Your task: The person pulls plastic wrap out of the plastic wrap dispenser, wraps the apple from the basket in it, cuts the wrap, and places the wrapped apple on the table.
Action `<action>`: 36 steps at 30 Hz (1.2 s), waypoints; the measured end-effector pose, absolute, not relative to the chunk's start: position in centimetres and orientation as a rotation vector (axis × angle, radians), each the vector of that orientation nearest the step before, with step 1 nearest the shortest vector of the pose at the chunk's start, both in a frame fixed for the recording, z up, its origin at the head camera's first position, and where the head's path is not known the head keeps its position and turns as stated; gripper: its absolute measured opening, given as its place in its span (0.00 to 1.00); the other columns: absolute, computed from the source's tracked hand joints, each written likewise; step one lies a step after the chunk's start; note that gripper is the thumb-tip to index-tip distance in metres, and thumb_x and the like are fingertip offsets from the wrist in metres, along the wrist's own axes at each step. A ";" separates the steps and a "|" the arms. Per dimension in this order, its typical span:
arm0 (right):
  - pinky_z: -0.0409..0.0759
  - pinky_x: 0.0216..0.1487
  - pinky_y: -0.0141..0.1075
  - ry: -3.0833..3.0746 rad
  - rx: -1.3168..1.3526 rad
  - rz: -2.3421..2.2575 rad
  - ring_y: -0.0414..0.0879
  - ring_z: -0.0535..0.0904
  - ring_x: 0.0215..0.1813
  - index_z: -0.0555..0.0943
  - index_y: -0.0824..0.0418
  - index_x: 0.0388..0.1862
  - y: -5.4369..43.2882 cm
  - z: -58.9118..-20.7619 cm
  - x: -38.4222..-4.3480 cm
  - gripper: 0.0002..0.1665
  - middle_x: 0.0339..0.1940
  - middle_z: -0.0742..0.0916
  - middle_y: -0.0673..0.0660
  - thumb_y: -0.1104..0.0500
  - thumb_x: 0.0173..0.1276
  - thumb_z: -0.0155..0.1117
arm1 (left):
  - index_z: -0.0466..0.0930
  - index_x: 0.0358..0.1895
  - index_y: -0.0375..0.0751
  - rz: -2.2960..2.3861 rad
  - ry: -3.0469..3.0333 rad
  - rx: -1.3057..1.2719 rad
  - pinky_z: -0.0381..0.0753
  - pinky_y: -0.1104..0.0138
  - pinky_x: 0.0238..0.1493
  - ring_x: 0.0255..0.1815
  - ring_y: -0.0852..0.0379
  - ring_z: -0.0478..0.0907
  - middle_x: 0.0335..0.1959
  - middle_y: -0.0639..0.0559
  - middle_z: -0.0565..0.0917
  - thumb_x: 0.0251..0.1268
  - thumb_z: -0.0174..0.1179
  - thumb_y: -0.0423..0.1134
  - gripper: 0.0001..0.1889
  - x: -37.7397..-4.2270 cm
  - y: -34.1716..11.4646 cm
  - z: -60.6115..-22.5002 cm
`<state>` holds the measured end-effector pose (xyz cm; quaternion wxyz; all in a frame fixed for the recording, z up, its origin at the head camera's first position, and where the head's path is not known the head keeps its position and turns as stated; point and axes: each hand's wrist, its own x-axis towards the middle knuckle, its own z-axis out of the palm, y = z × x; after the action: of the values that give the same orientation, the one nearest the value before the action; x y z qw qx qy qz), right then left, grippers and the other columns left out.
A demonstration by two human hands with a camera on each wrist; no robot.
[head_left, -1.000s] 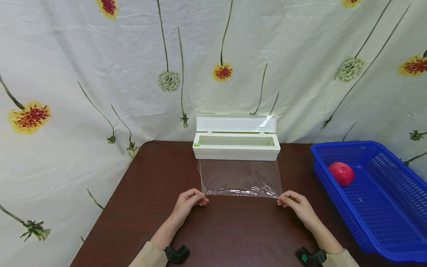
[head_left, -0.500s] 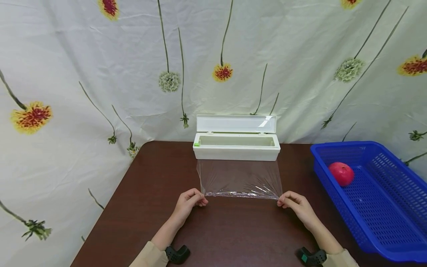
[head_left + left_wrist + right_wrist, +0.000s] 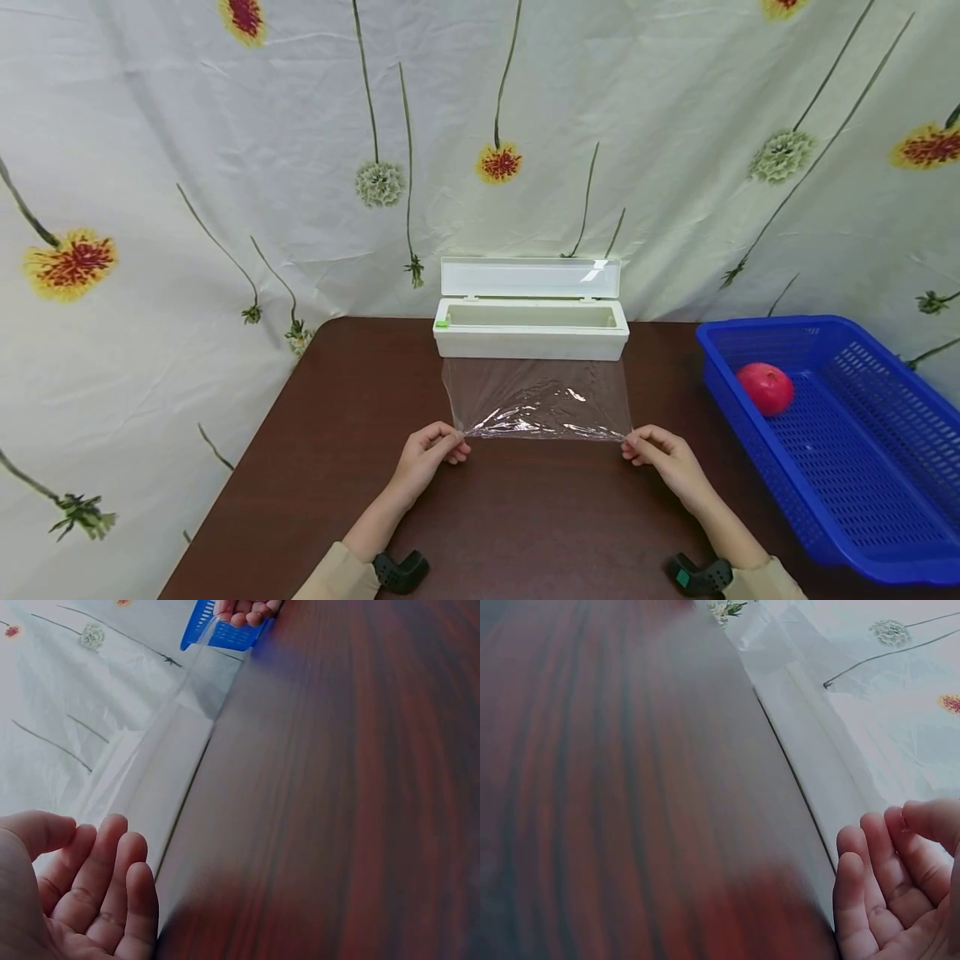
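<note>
A sheet of clear plastic wrap (image 3: 536, 404) stretches toward me from the front of a long white wrap dispenser box (image 3: 531, 343), whose lid (image 3: 529, 277) stands raised at the back. My left hand (image 3: 429, 457) pinches the near left corner of the wrap between thumb and forefinger. The near right corner is pinched the same way by my right hand (image 3: 663, 457). In the left wrist view the thumb and forefinger of the left hand (image 3: 90, 892) meet at the film. The right wrist view has the right hand (image 3: 900, 885) likewise, its other fingers loosely curled.
A blue plastic basket (image 3: 813, 533) stands to the right on the dark brown table (image 3: 525, 525), with a round red fruit (image 3: 765, 389) in its far left part. Behind the table hangs a flower-printed cloth (image 3: 300, 108).
Creases and glints in the plastic wrap have shifted from its right corner toward the middle and left. Both hands keep nearly the same place and still pinch the corners.
</note>
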<state>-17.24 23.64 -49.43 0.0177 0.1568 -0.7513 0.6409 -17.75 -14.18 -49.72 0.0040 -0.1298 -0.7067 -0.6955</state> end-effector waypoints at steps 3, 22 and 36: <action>0.81 0.35 0.33 -2.347 0.465 1.989 0.40 0.82 0.35 0.76 0.77 0.39 23.6 -49.5 -17.3 0.13 0.34 0.83 0.69 0.65 0.72 0.52 | 0.76 0.36 0.21 -2.145 -2.238 -0.387 0.81 0.66 0.31 0.27 0.57 0.81 0.27 0.39 0.83 0.67 0.55 0.33 0.12 -17.9 -14.0 -49.7; 0.82 0.34 0.35 -2.460 0.170 1.996 0.40 0.81 0.35 0.76 0.75 0.42 22.8 -48.9 -18.2 0.17 0.38 0.83 0.65 0.59 0.72 0.55 | 0.77 0.36 0.19 -2.071 -2.328 -0.342 0.83 0.61 0.32 0.28 0.46 0.81 0.30 0.30 0.82 0.67 0.54 0.28 0.09 -17.6 -12.8 -46.8; 0.82 0.34 0.34 -2.511 0.069 1.958 0.40 0.81 0.35 0.77 0.75 0.45 22.2 -49.0 -19.6 0.17 0.41 0.83 0.66 0.58 0.72 0.55 | 0.77 0.36 0.19 -2.096 -2.318 -0.267 0.83 0.61 0.32 0.27 0.50 0.81 0.30 0.31 0.82 0.66 0.55 0.29 0.10 -18.9 -12.2 -46.7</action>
<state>-19.63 22.18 -48.99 -0.0218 0.0217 -0.7882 0.6147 -18.87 -12.17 -46.70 0.0026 -0.0851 -0.7389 -0.6684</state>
